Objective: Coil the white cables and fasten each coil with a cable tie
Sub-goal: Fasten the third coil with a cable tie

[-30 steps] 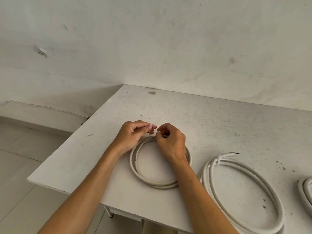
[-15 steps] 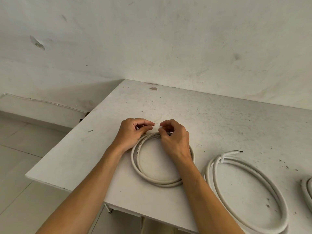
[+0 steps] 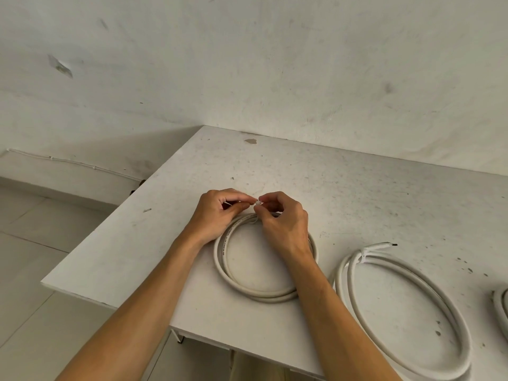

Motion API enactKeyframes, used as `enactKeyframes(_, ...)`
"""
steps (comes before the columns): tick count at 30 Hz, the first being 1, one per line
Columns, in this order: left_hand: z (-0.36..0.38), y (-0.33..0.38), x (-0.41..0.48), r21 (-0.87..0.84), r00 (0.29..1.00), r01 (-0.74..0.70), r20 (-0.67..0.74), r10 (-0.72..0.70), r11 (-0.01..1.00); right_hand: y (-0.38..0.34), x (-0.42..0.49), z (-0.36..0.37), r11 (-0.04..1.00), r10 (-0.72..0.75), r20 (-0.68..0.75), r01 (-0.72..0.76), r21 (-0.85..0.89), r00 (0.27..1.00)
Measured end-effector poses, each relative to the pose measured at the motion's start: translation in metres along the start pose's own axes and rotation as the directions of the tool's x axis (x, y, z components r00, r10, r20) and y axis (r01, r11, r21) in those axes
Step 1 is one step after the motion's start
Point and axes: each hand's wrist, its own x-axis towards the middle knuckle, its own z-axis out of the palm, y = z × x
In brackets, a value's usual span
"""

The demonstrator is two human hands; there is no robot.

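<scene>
A small white cable coil [image 3: 233, 279] lies flat on the white table [image 3: 132, 259] in front of me. A thin white cable tie [image 3: 257, 204] loops around the coil's far side. My left hand [image 3: 217, 215] pinches the tie's tail, which runs back through its fingers. My right hand [image 3: 286, 224] pinches the tie's head just above the cable. Both hands hover over the coil's far edge and hide that part of it.
A larger white coil [image 3: 406, 306], bound by a tie at its far left with a bare cable end sticking out, lies to the right. Part of a third coil [image 3: 501, 306] shows at the right frame edge. The table's left and near edges drop to a tiled floor.
Both hands stay at the coil's far side. The fingertips have drawn close together around the tie's head, and the tail now runs through my left hand.
</scene>
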Motion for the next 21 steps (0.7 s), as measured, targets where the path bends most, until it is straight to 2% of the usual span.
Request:
enactKeyframes(4, 0.007, 0.004, 0.000, 0.006, 1.000, -0.024, -0.003, 0.024, 1.000, -0.002, -0.002, -0.001, 1.000, 0.001, -0.024, 0.000, 0.030, 1.000)
enactKeyframes(10, 0.007, 0.007, -0.003, -0.065, 0.997, 0.048, 0.058, -0.044, 0.997, -0.005, -0.003, -0.002, 1.000, -0.021, -0.038, 0.021, 0.004, 0.999)
enactKeyframes(15, 0.008, 0.005, -0.006, -0.136, 0.998, 0.067, 0.020, -0.064, 0.988, -0.008, -0.006, -0.001, 0.995, -0.088, -0.054, 0.084, -0.062, 0.995)
enactKeyframes(21, 0.012, 0.005, -0.005, -0.026, 0.999, 0.042, -0.018, -0.042, 0.999, -0.009, -0.006, -0.001, 0.976, -0.186, -0.026, 0.182, -0.120, 0.982)
